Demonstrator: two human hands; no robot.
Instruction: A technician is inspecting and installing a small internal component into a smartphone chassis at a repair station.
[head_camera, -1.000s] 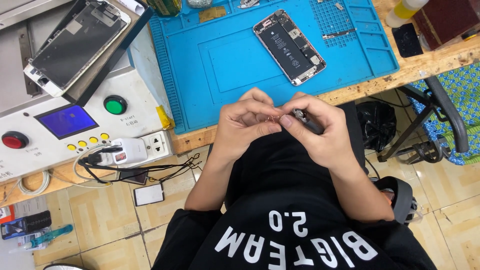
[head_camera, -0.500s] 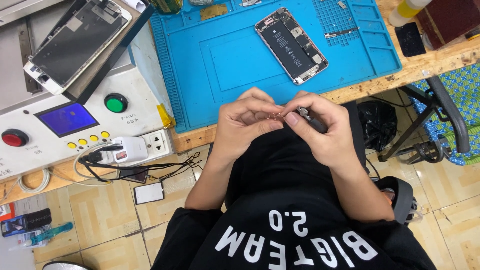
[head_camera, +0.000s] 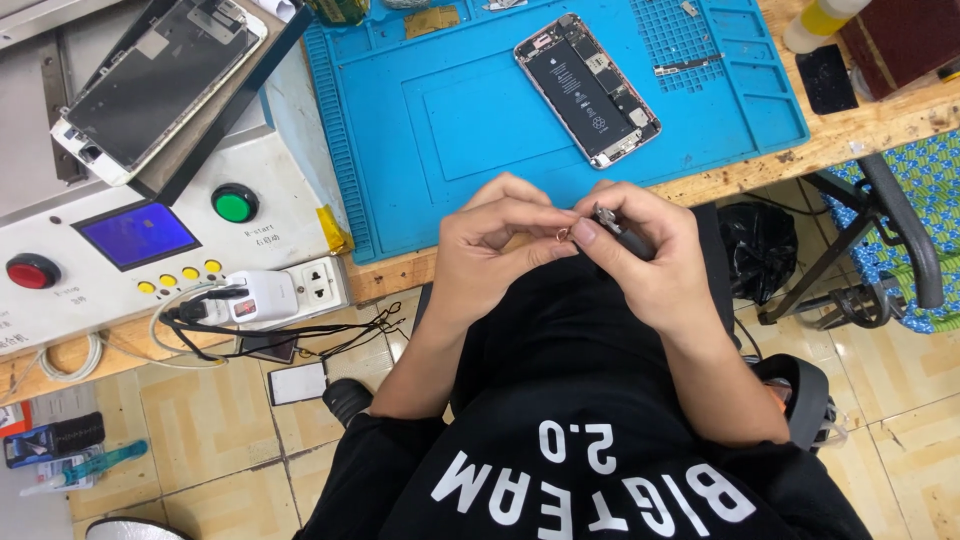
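Your left hand (head_camera: 500, 245) pinches a tiny part (head_camera: 562, 234); your right hand (head_camera: 640, 250) grips tweezers (head_camera: 618, 225). Keep both close over your lap, steady.

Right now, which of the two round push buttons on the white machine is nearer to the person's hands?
The round green push button, right of the blue screen; the round red push button sits at the machine's far left edge, farther from the left hand.
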